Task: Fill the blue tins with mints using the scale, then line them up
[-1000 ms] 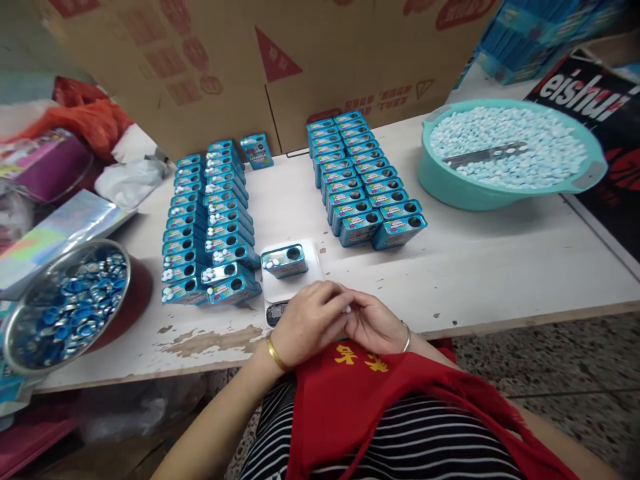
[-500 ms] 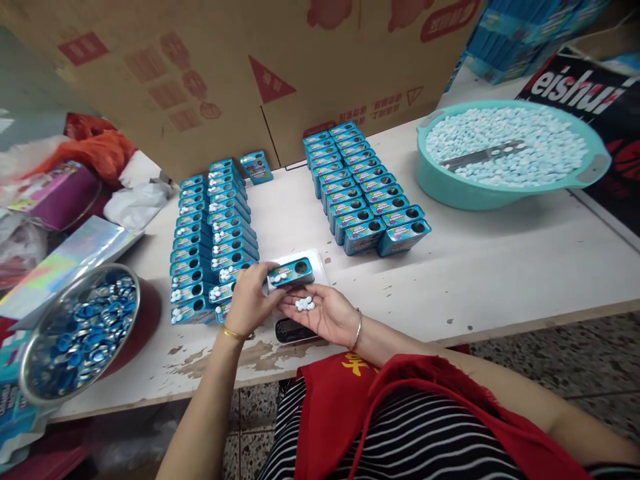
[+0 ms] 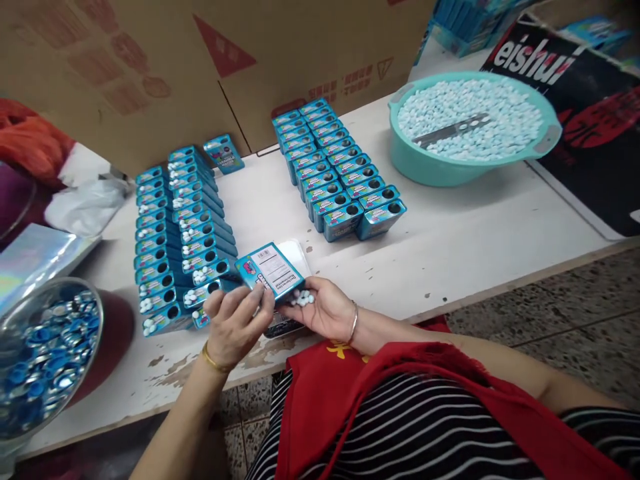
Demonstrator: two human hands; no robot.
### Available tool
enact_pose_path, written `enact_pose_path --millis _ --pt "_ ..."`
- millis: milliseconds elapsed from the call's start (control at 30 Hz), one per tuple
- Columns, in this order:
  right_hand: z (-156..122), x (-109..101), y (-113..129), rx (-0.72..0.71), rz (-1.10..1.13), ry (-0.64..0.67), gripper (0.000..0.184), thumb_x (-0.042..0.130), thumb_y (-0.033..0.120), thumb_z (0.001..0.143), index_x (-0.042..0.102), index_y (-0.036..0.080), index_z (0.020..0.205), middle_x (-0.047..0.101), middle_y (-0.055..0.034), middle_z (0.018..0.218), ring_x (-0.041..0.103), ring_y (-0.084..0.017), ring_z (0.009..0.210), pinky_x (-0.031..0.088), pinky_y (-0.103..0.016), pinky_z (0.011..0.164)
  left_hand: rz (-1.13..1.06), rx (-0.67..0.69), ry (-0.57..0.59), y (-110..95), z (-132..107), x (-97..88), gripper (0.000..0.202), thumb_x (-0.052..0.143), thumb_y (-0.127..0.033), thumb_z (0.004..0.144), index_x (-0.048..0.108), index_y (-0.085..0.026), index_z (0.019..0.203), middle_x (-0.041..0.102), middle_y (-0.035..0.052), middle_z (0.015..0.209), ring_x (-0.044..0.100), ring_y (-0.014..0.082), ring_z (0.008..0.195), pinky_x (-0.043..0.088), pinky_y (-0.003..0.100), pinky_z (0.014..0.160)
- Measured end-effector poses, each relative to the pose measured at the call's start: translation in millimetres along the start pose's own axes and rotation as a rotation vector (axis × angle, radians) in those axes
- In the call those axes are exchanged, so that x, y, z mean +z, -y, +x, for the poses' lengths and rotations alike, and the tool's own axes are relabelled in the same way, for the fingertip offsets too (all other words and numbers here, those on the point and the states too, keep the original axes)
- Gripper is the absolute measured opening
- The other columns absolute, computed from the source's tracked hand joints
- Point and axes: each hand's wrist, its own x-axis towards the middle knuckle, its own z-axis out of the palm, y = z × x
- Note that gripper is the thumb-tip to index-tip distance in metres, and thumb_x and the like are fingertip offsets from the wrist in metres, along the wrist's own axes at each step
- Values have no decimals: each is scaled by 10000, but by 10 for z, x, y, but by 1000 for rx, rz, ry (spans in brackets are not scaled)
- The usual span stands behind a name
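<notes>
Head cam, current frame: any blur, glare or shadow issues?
Head view, left edge: the bowl of caps looks soft, and the iridescent sheet shows a pale sheen; head view, centre: fine print on the tin is illegible; head view, right: the teal basin casts a soft shadow.

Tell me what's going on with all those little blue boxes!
A person's left hand is holding one blue box tilted over a small white scale. The right hand is palm up beside it, with some small white pieces in it. More boxes stand in rows on the left and right; many left ones have white pieces on top. A teal bowl holds lots more.
</notes>
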Motion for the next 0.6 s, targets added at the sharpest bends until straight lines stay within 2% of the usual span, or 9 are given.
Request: enact_pose_path --millis 133,300,467,600 --pt "13 -35 11 9 -2 15 286 368 97 877 586 22 1045 688 -109 798 664 -158 745 559 -360 846 26 -27 -28 -4 -26 23 355 640 -165 797 570 -358 1086 686 12 1001 586 206 888 323 414 837" --pt "-11 -96 64 16 -11 4 264 370 91 896 572 28 1054 698 -103 814 676 -151 786 565 -336 835 1 -95 -9 -9 24 115 270 628 -226 806 537 -298 1050 676 37 973 586 217 878 339 419 823" --pt "-94 -174 163 -13 -59 -33 214 389 100 899 588 41 952 697 -117 805 700 -174 823 571 -291 816 -228 -348 33 41 164 167 217 601 -284 818 513 -230 1009 627 50 924 565 214 877 380 383 793" --pt "-194 -260 263 -42 -110 -57 205 404 106 901 596 55 949 705 -129 820 708 -172 845 573 -249 799 -329 -512 132 172 229 226 262 604 -375 813 539 -201 999 614 47 932 561 207 878 404 355 794"
